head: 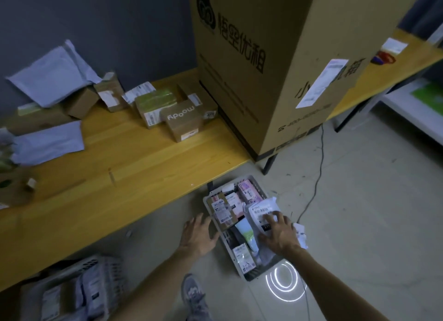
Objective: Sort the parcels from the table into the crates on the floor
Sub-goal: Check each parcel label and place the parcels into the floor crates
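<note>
Placement: right hand (279, 234), fingers (278, 215) spread, presses a mailer (260, 211) into the crate (206, 204); left hand (199, 234) hovers, fingers wide. Next, likely, a box (184, 119) off the surface (143, 167).

Yellow wood table (148, 167), brown cardboard box (271, 64) w/ black print, white crate (208, 209), pink parcel (249, 191), grey floor (371, 200)

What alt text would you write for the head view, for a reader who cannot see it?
A person's right hand lies flat on a white mailer bag in a parcel-filled white crate on the floor, with the left hand open beside it. Above, a yellow table holds small cardboard parcels, grey mailers and a tall cardboard box; a second crate sits at lower left.
</note>
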